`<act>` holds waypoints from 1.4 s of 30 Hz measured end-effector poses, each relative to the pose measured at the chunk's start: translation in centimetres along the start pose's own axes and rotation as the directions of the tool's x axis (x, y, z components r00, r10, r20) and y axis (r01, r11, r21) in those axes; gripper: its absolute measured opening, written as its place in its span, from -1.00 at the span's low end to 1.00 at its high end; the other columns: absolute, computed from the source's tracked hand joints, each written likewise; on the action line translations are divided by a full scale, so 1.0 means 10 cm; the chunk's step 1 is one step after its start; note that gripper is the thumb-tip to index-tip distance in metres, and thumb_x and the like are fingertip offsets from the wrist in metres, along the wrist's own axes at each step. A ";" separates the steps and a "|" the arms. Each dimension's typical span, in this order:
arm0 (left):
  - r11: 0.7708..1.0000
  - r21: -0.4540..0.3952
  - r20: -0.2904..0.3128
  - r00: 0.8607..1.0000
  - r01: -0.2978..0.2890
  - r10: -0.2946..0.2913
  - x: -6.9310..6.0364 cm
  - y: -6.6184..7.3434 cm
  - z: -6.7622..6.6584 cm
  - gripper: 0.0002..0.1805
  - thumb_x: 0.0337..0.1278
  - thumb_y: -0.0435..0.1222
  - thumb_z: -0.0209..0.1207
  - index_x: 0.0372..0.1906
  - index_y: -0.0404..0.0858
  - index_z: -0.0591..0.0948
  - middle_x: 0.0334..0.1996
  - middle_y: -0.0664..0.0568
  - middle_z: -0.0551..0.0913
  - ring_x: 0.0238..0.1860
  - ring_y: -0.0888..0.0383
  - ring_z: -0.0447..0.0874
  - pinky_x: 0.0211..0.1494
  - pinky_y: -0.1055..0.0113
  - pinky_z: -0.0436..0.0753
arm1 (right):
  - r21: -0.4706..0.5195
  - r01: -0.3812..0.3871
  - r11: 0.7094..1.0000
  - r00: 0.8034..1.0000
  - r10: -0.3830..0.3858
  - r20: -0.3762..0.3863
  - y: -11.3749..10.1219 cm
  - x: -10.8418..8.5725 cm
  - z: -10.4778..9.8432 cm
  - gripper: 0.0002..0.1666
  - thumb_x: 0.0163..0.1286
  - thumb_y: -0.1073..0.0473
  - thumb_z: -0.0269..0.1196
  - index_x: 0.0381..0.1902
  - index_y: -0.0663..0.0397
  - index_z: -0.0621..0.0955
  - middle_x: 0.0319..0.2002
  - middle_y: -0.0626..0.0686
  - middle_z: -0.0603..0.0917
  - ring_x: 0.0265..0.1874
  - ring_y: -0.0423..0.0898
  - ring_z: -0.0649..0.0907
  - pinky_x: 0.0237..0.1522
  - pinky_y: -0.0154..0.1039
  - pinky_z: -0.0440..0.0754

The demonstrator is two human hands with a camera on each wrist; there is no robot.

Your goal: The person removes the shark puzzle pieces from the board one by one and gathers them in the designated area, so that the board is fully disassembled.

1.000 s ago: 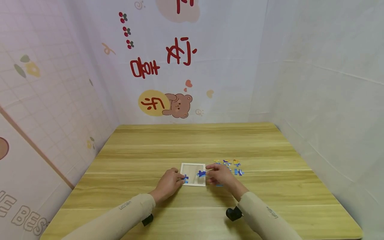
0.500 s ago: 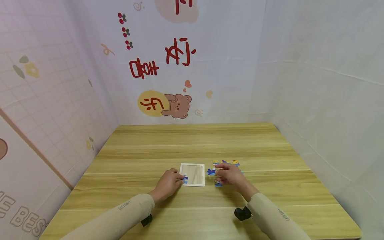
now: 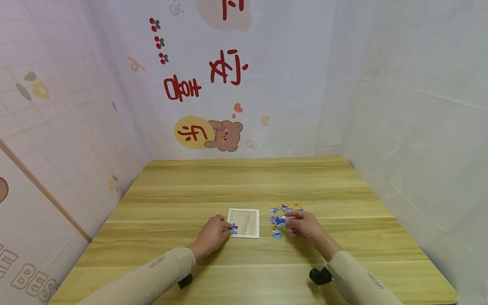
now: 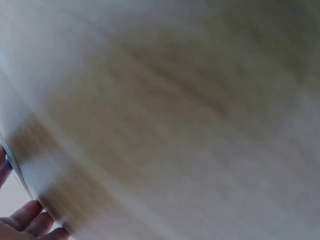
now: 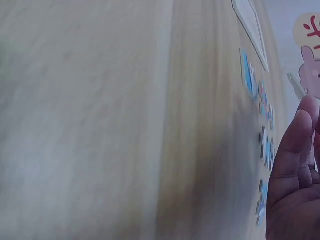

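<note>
A square white puzzle frame (image 3: pixel 257 223) lies on the table, with a blue jigsaw piece (image 3: pixel 235 229) in its lower left corner. My left hand (image 3: pixel 213 234) grips the frame's left edge, its fingertips beside that piece and partly covering it. To the right of the frame, my right hand (image 3: pixel 306 228) pinches a dark blue jigsaw piece (image 3: pixel 281 220) between thumb and fingers, above loose pieces. In the right wrist view, a thin pale piece (image 5: pixel 296 86) shows at the fingertips of the right hand (image 5: pixel 295 165). The left wrist view catches only some fingers (image 4: pixel 27 217) at its lower left.
Several loose jigsaw pieces (image 3: pixel 276 232) in blue, yellow and white lie right of the frame, some hidden behind the right hand. The wooden table (image 3: pixel 244 182) meets printed cloth walls (image 3: pixel 297 106) at the back and sides.
My right hand has moved right, from over the frame's right edge to above the loose pieces, carrying the dark blue piece. The left hand has stayed at the frame's left edge.
</note>
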State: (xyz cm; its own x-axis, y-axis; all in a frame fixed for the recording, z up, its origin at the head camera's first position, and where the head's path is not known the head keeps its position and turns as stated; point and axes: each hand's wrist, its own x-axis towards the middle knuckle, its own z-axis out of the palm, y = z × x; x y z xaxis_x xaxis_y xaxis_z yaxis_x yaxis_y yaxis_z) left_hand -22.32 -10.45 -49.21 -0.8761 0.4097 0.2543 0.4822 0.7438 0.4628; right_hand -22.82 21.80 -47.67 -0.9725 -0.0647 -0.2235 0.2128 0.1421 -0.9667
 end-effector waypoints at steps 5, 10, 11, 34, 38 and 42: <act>1.000 -0.006 -0.006 1.000 -0.003 0.003 -0.01 0.00 0.00 -0.83 0.17 -0.37 0.32 -0.18 -0.37 0.77 -0.24 -0.12 0.58 -0.27 0.02 0.48 -0.14 0.07 0.53 | -0.007 -0.021 1.000 1.000 0.021 -0.013 0.07 -0.05 -0.14 -0.57 0.36 0.31 0.25 0.16 0.37 0.53 -0.33 0.05 0.65 -0.48 -0.08 0.67 -0.38 -0.22 0.67; 1.000 -0.027 -0.014 1.000 0.002 -0.002 -0.01 0.01 0.00 -0.84 0.16 -0.37 0.32 -0.19 -0.37 0.77 -0.12 -0.22 0.61 -0.10 -0.13 0.56 0.03 -0.09 0.53 | -0.012 -0.038 0.999 0.999 0.038 -0.011 0.14 -0.09 -0.25 -0.55 0.37 0.31 0.25 0.18 0.39 0.51 -0.33 0.06 0.66 -0.49 -0.12 0.66 -0.40 -0.26 0.65; 0.999 -0.035 -0.011 1.000 0.009 -0.009 -0.01 0.01 0.00 -0.83 0.17 -0.37 0.32 -0.19 -0.37 0.77 -0.11 -0.23 0.61 -0.10 -0.13 0.56 0.04 -0.09 0.52 | -0.011 -0.041 0.999 0.999 0.041 -0.009 0.15 -0.10 -0.27 -0.54 0.38 0.31 0.24 0.19 0.40 0.50 -0.31 0.06 0.66 -0.49 -0.12 0.66 -0.40 -0.26 0.65; 0.999 -0.034 -0.005 1.000 0.014 -0.015 -0.01 -0.02 0.01 -0.83 0.18 -0.37 0.31 -0.19 -0.38 0.76 -0.06 -0.30 0.61 -0.01 -0.22 0.57 0.11 -0.13 0.50 | -0.092 -0.073 0.993 0.997 0.073 -0.007 0.23 -0.15 -0.27 -0.64 0.36 0.33 0.24 0.08 0.38 0.55 -0.40 0.07 0.66 -0.52 -0.09 0.65 -0.46 -0.23 0.65; 1.000 -0.026 -0.020 1.000 -0.003 0.002 -0.01 -0.03 0.02 -0.84 0.17 -0.38 0.32 -0.20 -0.38 0.77 -0.08 -0.27 0.62 -0.03 -0.19 0.58 0.11 -0.11 0.51 | -0.137 -0.073 0.988 0.997 0.071 -0.015 0.23 -0.16 -0.27 -0.63 0.37 0.29 0.24 0.08 0.36 0.56 -0.37 0.07 0.66 -0.49 -0.07 0.66 -0.42 -0.19 0.66; 1.000 -0.025 -0.022 1.000 -0.010 0.010 -0.01 -0.02 0.02 -0.84 0.17 -0.38 0.32 -0.20 -0.38 0.77 -0.12 -0.23 0.62 -0.07 -0.14 0.58 0.07 -0.09 0.52 | -0.159 -0.078 0.984 0.997 0.073 -0.037 0.22 -0.18 -0.27 -0.65 0.39 0.27 0.25 0.07 0.35 0.57 -0.37 0.07 0.66 -0.50 -0.06 0.66 -0.42 -0.17 0.67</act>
State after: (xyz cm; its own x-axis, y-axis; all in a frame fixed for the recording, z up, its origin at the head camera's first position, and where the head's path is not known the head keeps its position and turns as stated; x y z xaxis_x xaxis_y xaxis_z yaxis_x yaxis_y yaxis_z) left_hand -22.36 -10.58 -49.49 -0.8711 0.4053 0.2773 0.4910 0.7259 0.4816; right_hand -20.87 24.92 -49.10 -0.9571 -0.0180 -0.2892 0.2706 0.3020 -0.9141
